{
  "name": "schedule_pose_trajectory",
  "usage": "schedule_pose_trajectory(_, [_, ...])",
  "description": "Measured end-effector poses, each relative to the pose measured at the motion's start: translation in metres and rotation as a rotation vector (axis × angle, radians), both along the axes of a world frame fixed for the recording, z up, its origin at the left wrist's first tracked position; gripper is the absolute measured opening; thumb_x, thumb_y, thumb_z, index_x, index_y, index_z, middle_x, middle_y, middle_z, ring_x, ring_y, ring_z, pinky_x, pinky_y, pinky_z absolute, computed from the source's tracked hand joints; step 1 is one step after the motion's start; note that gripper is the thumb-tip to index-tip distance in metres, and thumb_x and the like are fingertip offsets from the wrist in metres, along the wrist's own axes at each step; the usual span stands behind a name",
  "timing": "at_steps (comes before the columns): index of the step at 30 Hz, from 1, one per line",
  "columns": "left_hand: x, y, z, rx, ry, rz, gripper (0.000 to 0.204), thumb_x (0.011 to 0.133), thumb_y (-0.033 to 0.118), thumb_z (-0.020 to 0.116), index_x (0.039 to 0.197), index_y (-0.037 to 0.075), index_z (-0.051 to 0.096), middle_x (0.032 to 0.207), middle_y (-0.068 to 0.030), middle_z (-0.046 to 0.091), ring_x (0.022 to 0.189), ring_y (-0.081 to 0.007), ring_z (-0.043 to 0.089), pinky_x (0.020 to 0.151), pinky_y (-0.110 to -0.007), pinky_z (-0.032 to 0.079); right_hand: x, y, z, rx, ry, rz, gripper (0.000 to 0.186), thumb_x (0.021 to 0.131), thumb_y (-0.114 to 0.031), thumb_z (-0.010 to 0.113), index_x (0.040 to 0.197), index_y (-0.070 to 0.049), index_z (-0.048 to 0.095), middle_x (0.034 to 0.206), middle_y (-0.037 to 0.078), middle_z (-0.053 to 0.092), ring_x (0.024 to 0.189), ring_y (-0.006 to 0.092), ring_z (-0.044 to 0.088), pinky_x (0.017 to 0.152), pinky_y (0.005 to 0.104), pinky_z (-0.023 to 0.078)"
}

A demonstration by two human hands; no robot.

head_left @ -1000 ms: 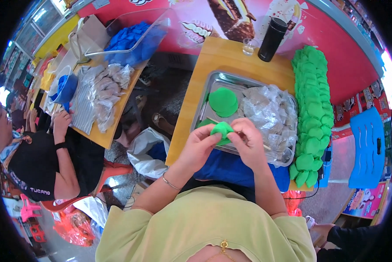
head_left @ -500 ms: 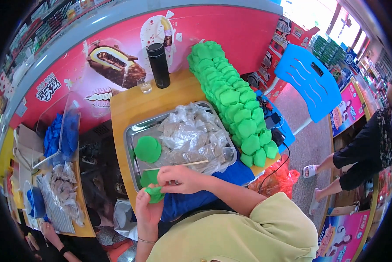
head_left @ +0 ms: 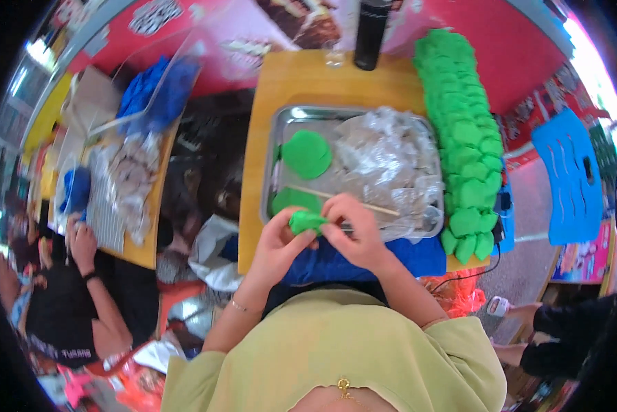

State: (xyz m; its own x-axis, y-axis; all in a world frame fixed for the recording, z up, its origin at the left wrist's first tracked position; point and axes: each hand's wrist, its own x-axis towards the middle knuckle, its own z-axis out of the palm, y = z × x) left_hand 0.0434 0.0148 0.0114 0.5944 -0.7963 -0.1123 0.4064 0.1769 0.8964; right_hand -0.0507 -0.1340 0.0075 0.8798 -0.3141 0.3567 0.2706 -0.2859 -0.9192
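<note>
Above the near edge of a metal tray (head_left: 275, 147), my left hand (head_left: 279, 240) is closed round a small, soft, folded green piece (head_left: 305, 221). The fingertips of my right hand (head_left: 355, 233) pinch its right end. In the tray lie a pile of thin green discs (head_left: 306, 154) and, nearer me, another green disc (head_left: 294, 199), partly hidden by a thin wooden stick (head_left: 373, 207). Clear plastic (head_left: 384, 158) with greyish-beige contents fills the tray's right side; what those contents are, I cannot tell.
Many folded green pieces (head_left: 466, 151) form a long heap along the table's right edge. Behind the tray stand a black bottle (head_left: 371, 38) and a small glass (head_left: 334, 55). A blue chair (head_left: 570, 175) is at right; a co-worker's hand (head_left: 82, 244) is at left.
My view has swung, so the table sits further right in it. Both hands still hold the green piece, now with the right hand at its right end rather than above it.
</note>
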Motion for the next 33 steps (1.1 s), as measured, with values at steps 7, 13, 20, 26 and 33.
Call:
schedule_pose_trajectory(7, [0.019,0.001,0.022,0.165,-1.078,0.068,0.028,0.072,-0.003,0.068,0.097,0.003,0.056,0.089,-0.0115,0.055,0.083,-0.0288,0.057,0.070,-0.033,0.046,0.002,-0.003,0.031,-0.346,-0.120,-0.108,0.030,0.070,-0.011,0.075,0.096,-0.006,0.061,0.092,0.008,0.058,0.075,0.0217,0.055,0.064,0.0317,0.046])
schedule_pose_trajectory(13, [0.014,0.005,0.023,0.139,-0.782,0.133,0.027,0.073,-0.003,0.069,0.096,0.003,0.056,0.090,-0.0073,0.059,0.075,-0.0180,0.059,0.064,-0.027,0.048,-0.002,-0.002,0.035,-0.466,-0.020,-0.041,0.022,0.067,-0.009,0.076,0.085,-0.007,0.062,0.080,0.008,0.056,0.073,0.0263,0.055,0.062,0.0346,0.046])
schedule_pose_trajectory(20, [0.024,0.008,0.019,0.034,-0.943,0.125,0.023,0.073,-0.005,0.069,0.092,0.003,0.060,0.090,-0.0066,0.061,0.075,-0.0135,0.059,0.065,-0.025,0.049,-0.007,0.002,0.029,-0.183,0.086,-0.017,0.022,0.071,-0.016,0.076,0.079,-0.003,0.061,0.081,0.007,0.055,0.069,0.0196,0.054,0.061,0.0307,0.043])
schedule_pose_trajectory(26, [0.023,0.012,0.012,-0.218,-0.449,-0.060,0.014,0.083,-0.003,0.062,0.095,0.003,0.060,0.093,-0.0069,0.061,0.083,-0.0127,0.060,0.063,-0.024,0.052,-0.011,-0.005,0.025,0.105,-0.051,0.166,0.016,0.073,-0.012,0.075,0.079,-0.004,0.062,0.085,0.006,0.056,0.071,0.0147,0.052,0.062,0.0269,0.042])
schedule_pose_trajectory(33, [0.010,0.004,0.025,-0.226,0.049,0.004,0.016,0.092,0.003,0.053,0.107,0.001,0.052,0.101,-0.0084,0.059,0.085,-0.0149,0.062,0.066,-0.028,0.057,-0.003,0.006,0.035,-0.307,-0.109,-0.048,0.015,0.072,-0.001,0.071,0.083,-0.005,0.063,0.088,0.007,0.062,0.072,0.0158,0.059,0.061,0.0268,0.047])
